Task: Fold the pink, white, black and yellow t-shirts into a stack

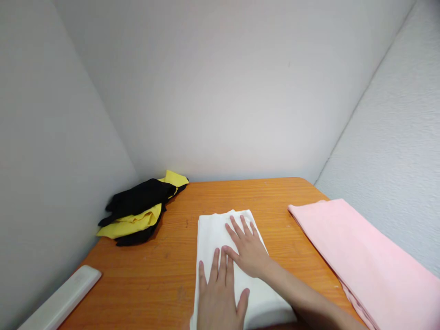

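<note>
**Both hands flat on a folded white cloth**

In the head view, a folded white cloth (213, 229) lay on the orange wooden worktop (285, 215), near the middle and reaching to the near edge. It formed a tall rectangle with its long sides running away from the person.

The left hand (218, 298) rested palm down on the near part of the cloth. Its fingers pointed away and its thumb stuck out to the right. Its grip was apart, with the fingers stretched flat and closing on nothing.

The right hand (249, 250) came in from the lower right on a bare forearm. It lay palm down on the cloth just beyond the left hand, and its thumb touched or nearly touched the left hand's fingertips. Its grip was likewise apart, with the fingers spread flat on the fabric and nothing pinched.

A long folded pink cloth (360, 256) lay along the right side of the worktop, well apart from the white one. A loose heap of black and yellow cloths (140, 208) sat in the far left corner against the wall. A pale bar (62, 300) lay at the near left edge. Plain light walls closed in the worktop on three sides.
</note>
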The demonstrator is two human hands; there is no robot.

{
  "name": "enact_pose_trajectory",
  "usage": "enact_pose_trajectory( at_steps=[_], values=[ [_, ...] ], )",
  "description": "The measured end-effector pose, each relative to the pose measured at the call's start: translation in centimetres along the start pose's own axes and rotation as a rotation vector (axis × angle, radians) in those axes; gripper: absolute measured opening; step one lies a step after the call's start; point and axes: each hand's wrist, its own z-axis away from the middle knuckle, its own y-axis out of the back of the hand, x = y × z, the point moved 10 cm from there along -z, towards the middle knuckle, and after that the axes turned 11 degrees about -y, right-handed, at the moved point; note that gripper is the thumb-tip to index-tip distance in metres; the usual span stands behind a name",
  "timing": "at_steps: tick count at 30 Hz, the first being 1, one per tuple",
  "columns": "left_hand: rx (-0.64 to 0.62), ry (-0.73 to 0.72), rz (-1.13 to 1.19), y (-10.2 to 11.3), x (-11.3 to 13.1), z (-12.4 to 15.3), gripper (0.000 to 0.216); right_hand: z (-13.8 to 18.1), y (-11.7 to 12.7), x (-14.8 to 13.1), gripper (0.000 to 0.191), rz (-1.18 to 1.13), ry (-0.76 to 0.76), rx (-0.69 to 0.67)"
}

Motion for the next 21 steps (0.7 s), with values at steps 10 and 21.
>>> enact_pose_trajectory(
  at_steps=[10,21],
  values=[
    [0.021,0.094,-0.019,0.7,0.2,-0.5,0.062,-0.9,0.0,-0.1,0.068,-0.005,0.055,-0.038],
    [-0.181,0.058,0.155,1.8,3.9,2.6,0.062,4.3,2.4,-2.4,0.065,-0.102,0.354,-0.082]
  ],
)
